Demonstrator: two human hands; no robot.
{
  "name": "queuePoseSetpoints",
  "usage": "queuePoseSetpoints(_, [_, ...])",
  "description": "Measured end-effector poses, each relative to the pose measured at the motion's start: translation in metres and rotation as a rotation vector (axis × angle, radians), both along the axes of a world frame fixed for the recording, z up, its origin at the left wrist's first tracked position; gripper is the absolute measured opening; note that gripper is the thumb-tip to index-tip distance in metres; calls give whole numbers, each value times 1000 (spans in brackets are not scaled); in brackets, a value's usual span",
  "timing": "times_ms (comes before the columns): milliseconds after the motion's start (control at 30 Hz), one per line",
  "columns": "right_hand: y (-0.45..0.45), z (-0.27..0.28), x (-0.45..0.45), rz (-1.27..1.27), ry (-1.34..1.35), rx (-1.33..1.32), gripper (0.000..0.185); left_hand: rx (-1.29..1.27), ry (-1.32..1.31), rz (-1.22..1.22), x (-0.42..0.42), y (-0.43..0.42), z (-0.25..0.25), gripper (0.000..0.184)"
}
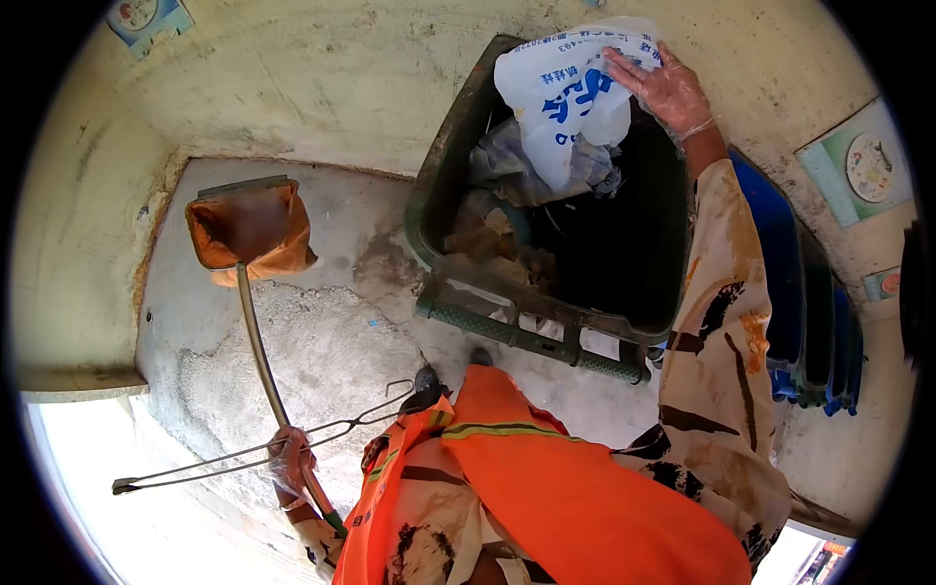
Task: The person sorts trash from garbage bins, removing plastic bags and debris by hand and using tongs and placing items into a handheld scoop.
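Note:
My left hand point(290, 460), in a clear plastic glove, is closed around the long metal handle point(258, 341) of a scoop with an orange-brown bag point(278, 234). Long metal tongs point(210, 462) cross the handle at the same hand. My right hand point(673, 96), also in a clear glove, is over the far right of a dark green wheeled bin point(429, 195). Its fingers are spread against the edge of a white plastic bag with blue print point(556, 88). That bag hangs over the bin's opening. Crumpled clear plastic point(507, 161) and other rubbish lie inside.
Blue and dark bins point(770, 244) are nested along the right wall. Pale stained walls point(312, 78) enclose the corner. The concrete floor point(322, 341) is rough and patched. A low ledge point(83, 380) runs at the left.

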State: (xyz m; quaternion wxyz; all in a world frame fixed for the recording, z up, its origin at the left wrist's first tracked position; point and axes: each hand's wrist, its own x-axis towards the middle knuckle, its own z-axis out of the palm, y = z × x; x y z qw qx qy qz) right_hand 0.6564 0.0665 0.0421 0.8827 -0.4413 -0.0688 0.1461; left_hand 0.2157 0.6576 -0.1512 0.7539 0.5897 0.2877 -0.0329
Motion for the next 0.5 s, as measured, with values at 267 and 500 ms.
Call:
queuePoseSetpoints(267, [249, 32, -22, 323, -264, 278, 32, 101, 86, -144, 10, -11, 21, 12])
queuePoseSetpoints(500, [419, -21, 9, 625, -230, 467, 46, 203, 61, -270, -2, -18, 28, 11])
